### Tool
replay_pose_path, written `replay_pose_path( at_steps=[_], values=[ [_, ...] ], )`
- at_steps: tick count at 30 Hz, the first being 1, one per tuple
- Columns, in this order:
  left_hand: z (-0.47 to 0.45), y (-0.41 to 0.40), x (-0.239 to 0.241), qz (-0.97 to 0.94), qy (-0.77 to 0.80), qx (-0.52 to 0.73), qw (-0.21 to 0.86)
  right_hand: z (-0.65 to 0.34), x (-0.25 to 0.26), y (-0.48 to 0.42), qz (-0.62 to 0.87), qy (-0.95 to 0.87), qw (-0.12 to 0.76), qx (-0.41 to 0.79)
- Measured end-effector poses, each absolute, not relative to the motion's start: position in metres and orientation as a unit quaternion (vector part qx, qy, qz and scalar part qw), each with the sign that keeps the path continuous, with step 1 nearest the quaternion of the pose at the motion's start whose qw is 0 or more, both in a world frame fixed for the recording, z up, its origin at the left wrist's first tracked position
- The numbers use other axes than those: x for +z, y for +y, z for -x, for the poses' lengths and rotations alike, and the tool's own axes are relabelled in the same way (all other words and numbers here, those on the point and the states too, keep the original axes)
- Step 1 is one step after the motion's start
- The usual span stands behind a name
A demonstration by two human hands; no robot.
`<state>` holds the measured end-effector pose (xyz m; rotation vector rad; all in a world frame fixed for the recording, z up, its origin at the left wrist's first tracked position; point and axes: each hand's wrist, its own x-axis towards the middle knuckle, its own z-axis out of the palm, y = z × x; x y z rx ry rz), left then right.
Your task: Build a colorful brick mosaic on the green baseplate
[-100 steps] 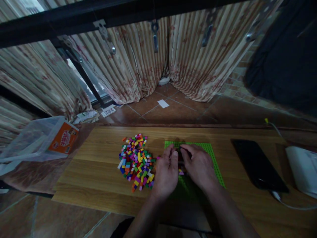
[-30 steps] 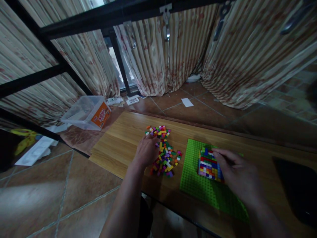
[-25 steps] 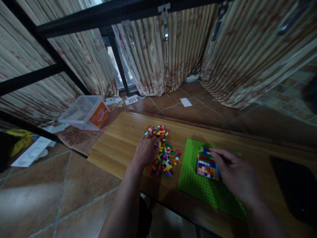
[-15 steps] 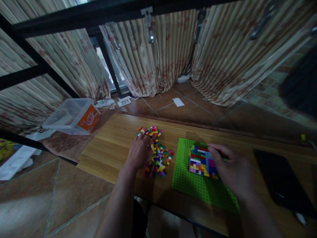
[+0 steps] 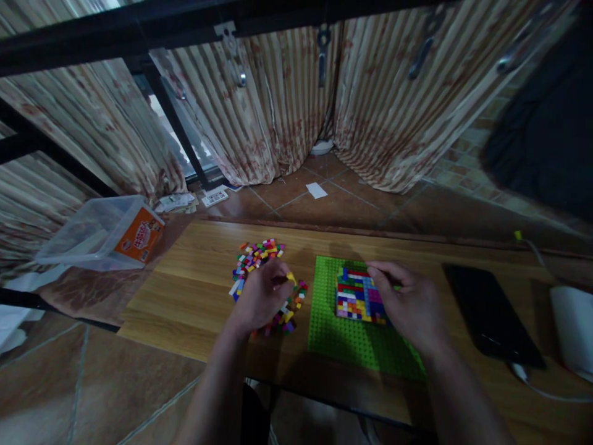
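A heap of small coloured bricks (image 5: 254, 258) lies on the wooden table (image 5: 185, 278). Over its right part my left hand (image 5: 259, 296) is closed, pinching a small yellow brick (image 5: 290, 277) at the fingertips. To the right lies a green baseplate (image 5: 352, 337) with a multicoloured brick block (image 5: 357, 296) built on it. My right hand (image 5: 410, 306) rests curled against the right side of that block, fingers touching its top edge.
A black phone (image 5: 491, 315) with a cable lies right of the baseplate, and a white object (image 5: 574, 321) at the far right. A clear plastic tub with an orange label (image 5: 104, 232) sits on the left. Striped curtains and tiled floor lie behind the table.
My left hand has lifted from the heap with a yellow brick pinched in its fingers and drawn toward the baseplate. The right hand stays on the block. The view has swung right.
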<state>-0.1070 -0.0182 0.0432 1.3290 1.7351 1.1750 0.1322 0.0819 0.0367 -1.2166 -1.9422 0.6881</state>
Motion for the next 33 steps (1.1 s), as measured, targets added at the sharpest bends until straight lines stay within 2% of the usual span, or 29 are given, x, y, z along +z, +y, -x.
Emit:
replay_pose_path(
  at_steps=[9, 14, 33],
  values=[
    [0.048, 0.001, 0.021, -0.455, 0.591, 0.498, 0.443, -0.130, 0.039, 0.081, 0.462, -0.762, 0.360, 0.277],
    [0.045, 0.005, 0.020, -0.413, 0.566, 0.542, 0.465, -0.131, 0.040, 0.080, 0.462, -0.760, 0.356, 0.285],
    [0.027, 0.018, 0.020, -0.462, 0.685, 0.454, 0.333, -0.136, 0.040, 0.079, 0.458, -0.762, 0.355, 0.288]
  ],
)
